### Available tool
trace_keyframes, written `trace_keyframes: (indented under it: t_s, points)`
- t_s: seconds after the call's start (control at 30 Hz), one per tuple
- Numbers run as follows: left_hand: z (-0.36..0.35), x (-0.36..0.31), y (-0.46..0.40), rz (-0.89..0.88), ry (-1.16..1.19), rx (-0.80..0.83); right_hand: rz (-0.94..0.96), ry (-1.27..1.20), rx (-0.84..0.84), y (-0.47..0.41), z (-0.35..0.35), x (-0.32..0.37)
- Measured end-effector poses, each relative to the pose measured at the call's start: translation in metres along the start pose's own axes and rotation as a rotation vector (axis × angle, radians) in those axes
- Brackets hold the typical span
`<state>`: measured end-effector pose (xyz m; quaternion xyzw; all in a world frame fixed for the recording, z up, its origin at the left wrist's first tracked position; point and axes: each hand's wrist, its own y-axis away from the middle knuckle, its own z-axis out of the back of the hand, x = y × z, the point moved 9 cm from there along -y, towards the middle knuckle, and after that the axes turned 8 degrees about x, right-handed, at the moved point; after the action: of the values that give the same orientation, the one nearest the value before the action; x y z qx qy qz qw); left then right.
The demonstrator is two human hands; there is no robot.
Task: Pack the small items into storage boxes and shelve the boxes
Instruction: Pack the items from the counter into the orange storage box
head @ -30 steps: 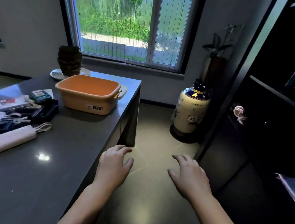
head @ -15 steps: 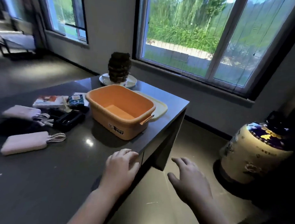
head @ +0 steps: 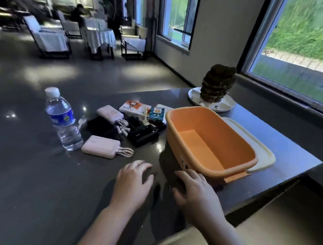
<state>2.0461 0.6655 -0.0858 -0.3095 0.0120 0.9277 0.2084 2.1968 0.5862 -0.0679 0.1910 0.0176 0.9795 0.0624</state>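
Observation:
An empty orange storage box (head: 210, 141) stands on the dark table (head: 34, 181), with its cream lid (head: 255, 148) lying flat behind it. Left of the box lies a cluster of small items: a pink power bank (head: 101, 146) with a looped cable, a second pink power bank (head: 110, 113), black cases (head: 143, 134), an orange and white carton (head: 134, 107) and a small green packet (head: 156, 113). My left hand (head: 133, 182) hovers over the table with fingers spread, holding nothing. My right hand (head: 196, 194) is also empty, just in front of the box's near corner.
A water bottle (head: 61, 120) stands left of the items. A dark stacked ornament (head: 218, 84) sits on a white plate (head: 226, 106) at the table's far end. Windows run along the right wall. Covered chairs and a table (head: 97, 36) stand far back.
My view has swung left from the floor and vase to the table. Both hands now hover over the tabletop near the orange box instead of over the floor.

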Motion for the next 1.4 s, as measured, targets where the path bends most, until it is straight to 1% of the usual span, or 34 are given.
trace_keyframes:
  t_s: [0.07,0.17,0.27,0.4,0.5,0.6,0.7,0.8,0.87,0.93,1.03,1.13,1.23,1.33,1.4]
  points:
    - [0.01,0.018,-0.015,0.041,-0.006,-0.029,0.068,0.003,0.021,-0.026,-0.01,0.013]
    - [0.023,0.044,-0.034,0.089,-0.008,-0.061,0.117,-0.01,0.048,-0.064,-0.023,0.027]
    - [0.029,0.061,-0.051,0.123,-0.014,-0.074,0.161,0.029,0.065,-0.095,-0.031,0.039]
    - [0.036,0.084,-0.059,0.207,-0.033,-0.11,0.205,0.108,0.131,-0.132,-0.036,0.058]
    - [0.042,0.109,-0.071,0.291,-0.071,-0.157,0.287,0.159,0.129,-0.178,-0.029,0.08]
    - [0.045,0.128,-0.086,0.397,-0.108,-0.173,0.303,0.276,0.245,-0.225,-0.03,0.092]
    - [0.038,0.148,-0.103,0.487,-0.185,-0.113,0.318,0.458,0.367,-0.255,-0.044,0.087]
    - [0.029,0.163,-0.11,0.568,-0.229,-0.084,0.356,0.549,0.457,-0.267,-0.06,0.075]
    - [0.024,0.164,-0.111,0.604,-0.253,-0.132,0.38,0.562,0.494,-0.271,-0.069,0.073]
    - [0.025,0.162,-0.111,0.607,-0.248,-0.203,0.408,0.586,0.487,-0.275,-0.074,0.078]
    - [0.03,0.159,-0.108,0.598,-0.204,-0.259,0.401,0.621,0.458,-0.281,-0.076,0.084]
    - [0.031,0.151,-0.098,0.538,-0.203,-0.269,0.358,0.644,0.436,-0.281,-0.073,0.086]
    - [0.029,0.148,-0.086,0.507,-0.188,-0.249,0.389,0.649,0.457,-0.276,-0.078,0.092]
    - [0.026,0.148,-0.074,0.533,-0.145,-0.256,0.396,0.636,0.481,-0.273,-0.081,0.094]
    - [0.027,0.153,-0.066,0.615,-0.107,-0.282,0.375,0.604,0.496,-0.272,-0.079,0.094]
